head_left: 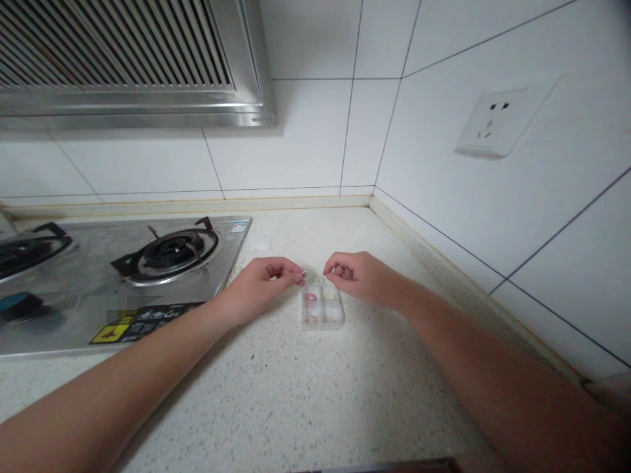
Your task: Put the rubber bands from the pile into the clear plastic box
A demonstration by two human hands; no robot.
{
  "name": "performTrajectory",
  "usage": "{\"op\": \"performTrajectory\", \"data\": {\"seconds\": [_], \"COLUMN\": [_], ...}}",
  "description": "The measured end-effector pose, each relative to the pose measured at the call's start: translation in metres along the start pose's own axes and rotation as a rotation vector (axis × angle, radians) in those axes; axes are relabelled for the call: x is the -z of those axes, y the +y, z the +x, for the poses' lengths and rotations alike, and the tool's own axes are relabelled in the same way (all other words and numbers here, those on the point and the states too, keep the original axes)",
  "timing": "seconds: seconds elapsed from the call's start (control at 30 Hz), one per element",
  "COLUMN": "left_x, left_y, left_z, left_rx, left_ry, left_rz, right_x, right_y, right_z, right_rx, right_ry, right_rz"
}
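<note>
A small clear plastic box [323,323] with compartments sits on the speckled counter between and just below my hands. A pink ring-shaped item [310,297] lies in its upper left compartment; a faint yellowish item shows in the upper right one. My left hand [269,282] is above the box's left side, thumb and forefinger pinched on a tiny pale loop [304,272]. Across from it, my right hand [362,277] hovers by the box's upper right corner with thumb and forefinger pressed together. Whatever that pinch may hold is too small to make out.
A flat clear square piece [259,244], perhaps a lid, lies behind my left hand. To the left is a gas stove [217,263] with black pan supports, under a steel range hood [246,98]. A tiled wall with a socket [493,121] bounds the right side.
</note>
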State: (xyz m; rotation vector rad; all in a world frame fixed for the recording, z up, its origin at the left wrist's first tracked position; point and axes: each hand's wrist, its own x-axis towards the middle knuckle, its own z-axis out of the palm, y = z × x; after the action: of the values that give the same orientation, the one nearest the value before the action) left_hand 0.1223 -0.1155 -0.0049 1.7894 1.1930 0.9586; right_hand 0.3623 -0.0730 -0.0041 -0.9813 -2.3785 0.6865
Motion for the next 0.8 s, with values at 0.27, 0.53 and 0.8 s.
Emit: {"op": "performTrajectory", "data": {"seconds": [0.27, 0.53, 0.8], "left_x": [-0.013, -0.013, -0.013], "left_y": [0.006, 0.002, 0.0], "left_z": [-0.008, -0.008, -0.008], "left_rx": [0.151, 0.149, 0.149], "left_ry": [-0.103, -0.119, -0.118], "left_rz": [-0.221, -0.255, -0.277], "right_x": [-0.009, -0.007, -0.007], "right_y": [-0.014, -0.022, -0.021], "right_z": [-0.001, -0.003, -0.002], "right_rx": [0.041, 0.057, 0.062], "right_ry": [-0.004, -0.007, 0.009], "right_rz": [0.343, 0.341, 0.35]}}
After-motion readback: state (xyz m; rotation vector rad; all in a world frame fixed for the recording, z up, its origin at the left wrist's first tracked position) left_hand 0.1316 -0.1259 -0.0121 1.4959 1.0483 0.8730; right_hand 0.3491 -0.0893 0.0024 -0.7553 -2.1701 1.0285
